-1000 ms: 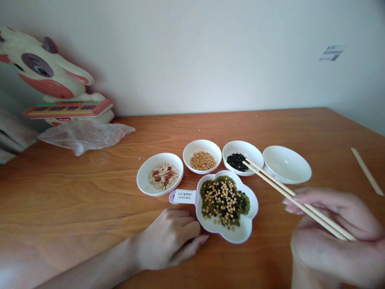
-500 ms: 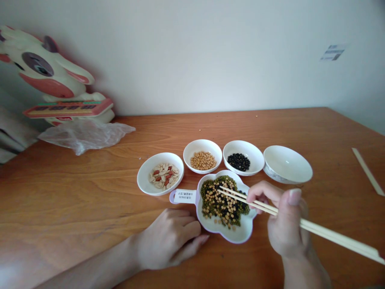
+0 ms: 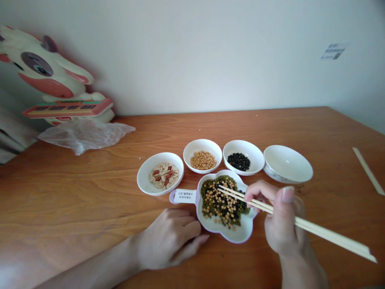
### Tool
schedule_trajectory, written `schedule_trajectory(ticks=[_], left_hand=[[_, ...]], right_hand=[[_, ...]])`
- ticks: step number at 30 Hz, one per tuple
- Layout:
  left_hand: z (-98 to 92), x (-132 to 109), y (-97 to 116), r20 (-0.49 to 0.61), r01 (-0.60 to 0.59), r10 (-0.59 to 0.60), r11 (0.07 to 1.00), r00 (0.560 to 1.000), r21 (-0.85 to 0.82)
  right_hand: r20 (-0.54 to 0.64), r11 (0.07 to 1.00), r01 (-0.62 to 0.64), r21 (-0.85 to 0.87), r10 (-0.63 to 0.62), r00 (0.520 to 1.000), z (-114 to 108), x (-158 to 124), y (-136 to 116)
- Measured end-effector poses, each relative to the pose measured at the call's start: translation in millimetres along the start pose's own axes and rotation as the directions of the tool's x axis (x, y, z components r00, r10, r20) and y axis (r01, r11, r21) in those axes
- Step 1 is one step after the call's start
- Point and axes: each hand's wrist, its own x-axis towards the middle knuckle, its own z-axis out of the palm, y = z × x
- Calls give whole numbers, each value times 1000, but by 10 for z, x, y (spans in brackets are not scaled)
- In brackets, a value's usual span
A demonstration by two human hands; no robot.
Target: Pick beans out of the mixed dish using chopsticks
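Note:
My right hand holds a pair of pale wooden chopsticks. Their tips touch the mixed beans in a white, flower-shaped dish with a lilac rim and a labelled handle. Green, black and yellowish beans lie mixed there; whether the tips pinch one is too small to tell. Just left of the dish, my left hand rests on the table with its fingers curled in and nothing visible in them.
Behind the dish stand white bowls: one with peanuts, one with yellow beans, one with black beans, and a bare bowl. A clear plastic bag lies by a cow-shaped toy keyboard. A pale stick lies far right.
My right hand and the chopsticks have shifted slightly left, with the tips still among the mixed beans. My left hand, the dish and the bowls have stayed in place.

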Motion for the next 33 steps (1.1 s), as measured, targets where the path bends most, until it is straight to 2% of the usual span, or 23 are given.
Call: schedule_trajectory(ticks=[10, 20, 27, 33], left_hand=[[-6, -17, 2, 9, 8, -8, 1000, 1000, 3], [-3, -1, 8, 2, 4, -4, 1000, 1000, 1], [-26, -12, 6, 27, 16, -16, 1000, 1000, -12], [-27, -22, 1, 35, 12, -12, 1000, 999, -1]], right_hand=[[-37, 999, -5, 36, 7, 999, 21, -22, 25], [11, 994, -61, 94, 61, 998, 68, -27, 44], [-18, 997, -76, 18, 77, 997, 99, 12, -65], [-43, 994, -110, 29, 111, 993, 122, 29, -84]])
